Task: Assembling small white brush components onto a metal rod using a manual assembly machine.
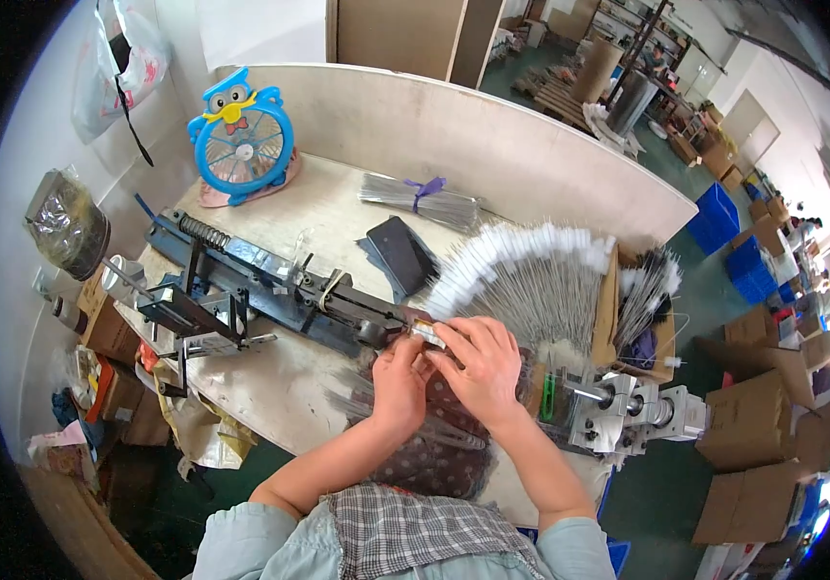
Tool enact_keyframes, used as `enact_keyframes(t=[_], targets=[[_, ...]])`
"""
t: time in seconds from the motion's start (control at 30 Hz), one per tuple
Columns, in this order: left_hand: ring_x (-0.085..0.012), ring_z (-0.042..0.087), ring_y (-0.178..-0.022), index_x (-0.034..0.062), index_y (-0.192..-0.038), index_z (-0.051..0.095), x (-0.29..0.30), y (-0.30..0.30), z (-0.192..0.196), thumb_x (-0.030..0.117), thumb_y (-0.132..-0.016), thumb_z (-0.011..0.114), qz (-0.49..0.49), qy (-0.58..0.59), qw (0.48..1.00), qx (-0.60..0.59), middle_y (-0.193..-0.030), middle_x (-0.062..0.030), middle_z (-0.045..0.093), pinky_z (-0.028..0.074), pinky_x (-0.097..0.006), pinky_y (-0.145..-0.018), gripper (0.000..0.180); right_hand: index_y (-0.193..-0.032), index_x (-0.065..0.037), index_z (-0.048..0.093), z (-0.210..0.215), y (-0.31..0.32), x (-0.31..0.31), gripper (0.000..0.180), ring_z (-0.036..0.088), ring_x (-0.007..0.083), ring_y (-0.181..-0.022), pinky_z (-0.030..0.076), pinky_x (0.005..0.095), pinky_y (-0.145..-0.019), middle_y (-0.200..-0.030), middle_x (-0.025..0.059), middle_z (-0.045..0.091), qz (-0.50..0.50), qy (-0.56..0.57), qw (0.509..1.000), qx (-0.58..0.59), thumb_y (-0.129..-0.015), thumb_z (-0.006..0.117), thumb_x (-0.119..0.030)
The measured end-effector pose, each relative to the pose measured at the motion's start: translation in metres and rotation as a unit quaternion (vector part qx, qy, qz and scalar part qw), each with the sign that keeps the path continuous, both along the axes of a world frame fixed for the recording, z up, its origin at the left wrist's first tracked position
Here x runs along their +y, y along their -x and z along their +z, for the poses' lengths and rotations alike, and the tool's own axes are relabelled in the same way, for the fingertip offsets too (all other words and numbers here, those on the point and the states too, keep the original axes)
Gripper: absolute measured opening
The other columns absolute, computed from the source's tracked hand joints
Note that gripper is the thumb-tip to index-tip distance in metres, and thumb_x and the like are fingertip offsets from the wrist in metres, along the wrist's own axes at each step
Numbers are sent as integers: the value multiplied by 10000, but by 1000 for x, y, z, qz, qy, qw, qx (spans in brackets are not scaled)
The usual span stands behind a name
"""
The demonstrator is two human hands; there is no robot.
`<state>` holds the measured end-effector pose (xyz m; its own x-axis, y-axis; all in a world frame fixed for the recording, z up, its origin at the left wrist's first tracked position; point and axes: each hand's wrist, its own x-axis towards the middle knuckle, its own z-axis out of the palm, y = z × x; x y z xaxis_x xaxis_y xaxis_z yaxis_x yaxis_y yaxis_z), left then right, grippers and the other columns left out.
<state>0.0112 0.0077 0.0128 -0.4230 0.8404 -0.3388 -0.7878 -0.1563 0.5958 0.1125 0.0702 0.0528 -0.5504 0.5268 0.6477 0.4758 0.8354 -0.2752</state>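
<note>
Both hands meet at the near right end of a long dark metal bench fixture (270, 285) with a coil spring and a lever. My left hand (400, 385) is closed, its thumb and fingertips pinched together beside the fixture's end; what they hold is hidden. Curled over from the right, my right hand (481, 367) has its fingers on a small white piece (427, 333) at that same end. Just beyond, a fan of thin wire stems with white tufted tips (521, 261) covers the table. More loose thin wires (449, 430) lie over a dotted dark cloth under my wrists.
A dark phone (400, 249) and a wire bundle with a purple tie (420, 197) lie farther back. A blue owl-shaped fan (244, 140) stands back left. To the right are a metal clamping device (637, 411), a green-handled tool (547, 396) and a cardboard box (608, 309) of tufted wires.
</note>
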Motion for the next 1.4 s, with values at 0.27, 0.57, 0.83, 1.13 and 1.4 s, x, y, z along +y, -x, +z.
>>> enact_keyframes(t=[0.27,0.57,0.83,1.13,1.4], targets=[[-134,565,-882,115,-901,564,-3,1,8,367,-960,402,14,-31,998,-56,-864,2,582,440,-320,-822,305,-962,-118,689,-3,15,1,350,565,207,-926,440,349,-746,-944,-6,631,-11,13,1000,19,-645,769,-244],[-134,574,-864,101,-929,555,-3,2,11,311,-953,439,12,-47,996,-70,-901,-10,595,446,-313,-802,241,-984,-140,666,-3,13,-4,339,546,182,-954,425,354,-767,-971,-28,610,-31,-8,999,-12,-673,742,-252],[-137,588,-833,58,-944,534,2,0,9,70,-877,559,10,-18,1000,-8,-906,-41,592,461,-286,-763,73,-965,-126,685,-3,0,3,344,563,194,-946,433,342,-752,-978,-17,624,-12,1,1000,-3,-632,759,-177],[-130,588,-836,60,-949,536,1,-2,14,69,-865,581,-3,8,1000,-1,-903,-34,594,453,-288,-768,96,-926,-122,697,-3,-5,3,302,569,199,-937,437,341,-745,-973,-6,630,7,3,1000,-7,-634,757,-170],[-185,575,-930,36,-1068,531,-2,3,13,392,-958,402,-14,-20,998,-55,-999,-66,588,443,-339,-848,395,-924,-107,684,15,-6,-2,289,564,204,-940,435,352,-761,-957,4,625,-1,26,1000,-13,-657,751,-193]])
